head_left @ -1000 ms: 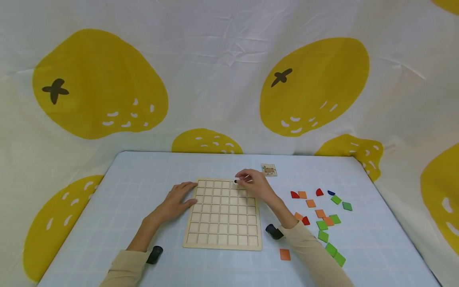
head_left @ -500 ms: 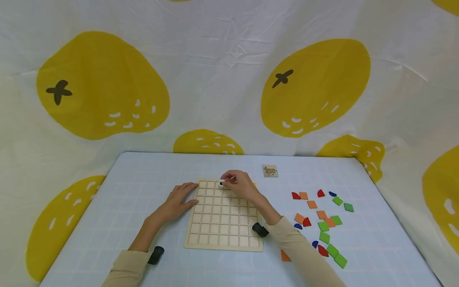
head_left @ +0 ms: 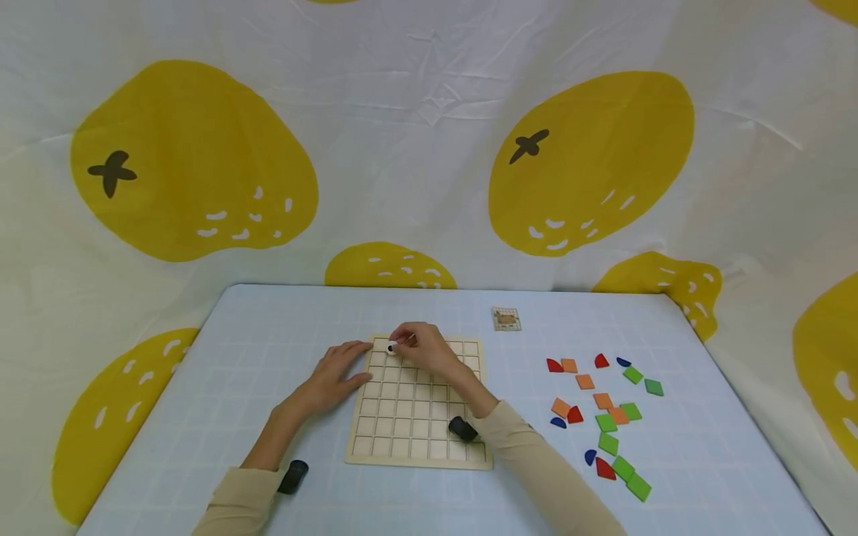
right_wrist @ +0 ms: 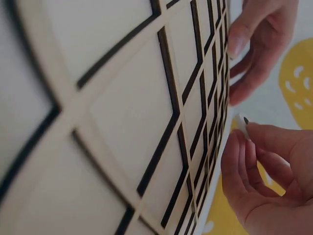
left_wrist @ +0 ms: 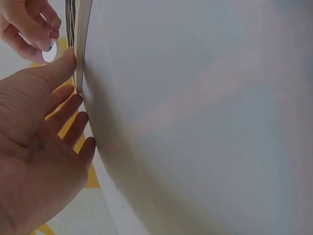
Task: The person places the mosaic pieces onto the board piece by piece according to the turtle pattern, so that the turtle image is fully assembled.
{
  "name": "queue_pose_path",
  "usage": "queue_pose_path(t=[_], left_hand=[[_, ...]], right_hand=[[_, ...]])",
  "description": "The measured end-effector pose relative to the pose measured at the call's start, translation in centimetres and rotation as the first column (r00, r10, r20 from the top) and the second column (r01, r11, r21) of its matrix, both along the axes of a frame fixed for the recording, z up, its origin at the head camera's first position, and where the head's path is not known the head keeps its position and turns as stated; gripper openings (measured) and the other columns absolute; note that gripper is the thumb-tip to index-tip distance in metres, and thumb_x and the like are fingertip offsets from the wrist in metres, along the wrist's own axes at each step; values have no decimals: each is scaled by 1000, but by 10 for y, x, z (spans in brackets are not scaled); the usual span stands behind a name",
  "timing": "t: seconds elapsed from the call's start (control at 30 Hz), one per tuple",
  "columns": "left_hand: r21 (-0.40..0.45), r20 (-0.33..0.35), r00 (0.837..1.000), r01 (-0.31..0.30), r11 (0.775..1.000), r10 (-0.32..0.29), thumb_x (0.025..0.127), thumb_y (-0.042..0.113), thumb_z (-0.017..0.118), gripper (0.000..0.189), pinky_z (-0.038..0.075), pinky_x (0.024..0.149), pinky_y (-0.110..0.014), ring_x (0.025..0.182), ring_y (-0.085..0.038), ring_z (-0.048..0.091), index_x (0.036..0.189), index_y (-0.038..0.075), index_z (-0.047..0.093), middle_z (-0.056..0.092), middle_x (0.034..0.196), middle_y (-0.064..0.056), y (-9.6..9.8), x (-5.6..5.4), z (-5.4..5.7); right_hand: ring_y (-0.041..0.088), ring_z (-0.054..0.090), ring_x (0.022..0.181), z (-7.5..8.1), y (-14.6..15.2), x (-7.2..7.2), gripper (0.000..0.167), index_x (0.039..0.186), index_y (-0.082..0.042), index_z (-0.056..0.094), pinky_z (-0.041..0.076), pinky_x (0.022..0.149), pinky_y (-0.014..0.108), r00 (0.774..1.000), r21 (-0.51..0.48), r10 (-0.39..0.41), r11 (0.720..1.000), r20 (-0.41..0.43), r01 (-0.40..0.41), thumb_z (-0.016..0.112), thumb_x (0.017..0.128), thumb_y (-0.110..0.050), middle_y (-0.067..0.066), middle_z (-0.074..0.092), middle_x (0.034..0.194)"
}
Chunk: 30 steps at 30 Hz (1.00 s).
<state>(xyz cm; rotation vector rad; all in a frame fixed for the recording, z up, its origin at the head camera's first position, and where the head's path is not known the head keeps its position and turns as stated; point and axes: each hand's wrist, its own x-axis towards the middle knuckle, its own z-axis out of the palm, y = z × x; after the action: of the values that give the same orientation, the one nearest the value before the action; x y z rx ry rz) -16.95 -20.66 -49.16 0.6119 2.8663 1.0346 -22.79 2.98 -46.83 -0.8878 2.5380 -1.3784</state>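
Note:
Between the thumb and fingers of my right hand (head_left: pixel 429 351) is a small round white disc with a black dot (head_left: pixel 391 348), like an eye piece. It is held at the far left part of a pale wooden grid board (head_left: pixel 402 408). The right wrist view shows the pinched disc (right_wrist: pixel 241 125) tilted on edge, near the board's surface. My left hand (head_left: pixel 331 378) touches the board's left edge with its fingers and thumb spread. In the left wrist view, those fingers (left_wrist: pixel 73 128) look relaxed beside the board's edge, and they hold nothing.
Right of the board lie scattered orange squares (head_left: pixel 585 382), green squares (head_left: pixel 608 444), red quarter-round pieces (head_left: pixel 605 468) and blue half-round pieces (head_left: pixel 558 423). A small picture card (head_left: pixel 506 319) lies beyond the board's far right corner. Each wrist wears a black camera (head_left: pixel 293 477).
My right hand has moved left along the board's far rows, carrying the white disc toward the far left corner. The left hand has stayed at the left edge.

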Motion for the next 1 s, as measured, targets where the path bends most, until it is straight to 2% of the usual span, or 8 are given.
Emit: queue_pose_path(t=[0.23,0.63,1.0], left_hand=[[2,2,1000,2,1000,-2,101,18,68,56,32,111,-65,134,-43,42,150,1,49,49,150,-21,1,-1,1],[16,-12,1000,14,1000,-14,101,18,68,54,33,110,-64,133,-43,44,149,1,50,51,149,-20,1,1,0],[11,-32,999,30,999,-30,99,17,71,53,31,112,-64,136,-42,44,145,0,53,53,146,-19,1,2,4]], right_hand=[[25,69,89,-3,-11,-2,15,111,5,72,56,79,28,999,5,30,1000,22,-30,66,98,0,15,71,102],[18,68,83,-2,-28,3,11,104,6,73,54,73,22,997,36,83,996,-3,-83,66,96,3,14,73,94],[9,62,77,4,-29,1,11,104,3,75,51,70,20,993,101,90,990,81,-98,69,97,-1,8,74,93]])
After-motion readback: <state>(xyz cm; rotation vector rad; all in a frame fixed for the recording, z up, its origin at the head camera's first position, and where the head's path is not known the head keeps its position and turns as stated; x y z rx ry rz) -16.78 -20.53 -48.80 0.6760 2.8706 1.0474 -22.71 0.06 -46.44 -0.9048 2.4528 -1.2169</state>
